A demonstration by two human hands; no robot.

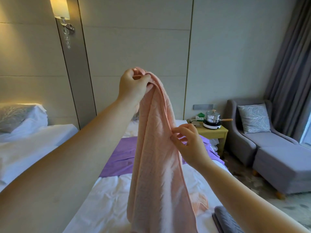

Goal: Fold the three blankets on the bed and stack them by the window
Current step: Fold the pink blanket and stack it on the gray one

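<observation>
bed (104,207) white, landmark. pink blanket (156,157) hangs lengthwise above bed middle, lower end trailing on sheet. purple blanket (121,157) spread flat across bed beyond it. grey blanket (223,217) looks folded at bed's right edge. left hand (133,86) raised, closed on bunched top end; right hand (186,143) pinches side edge lower down. step: squaring pink. next, probably: find matching corners. open room above bed.
</observation>
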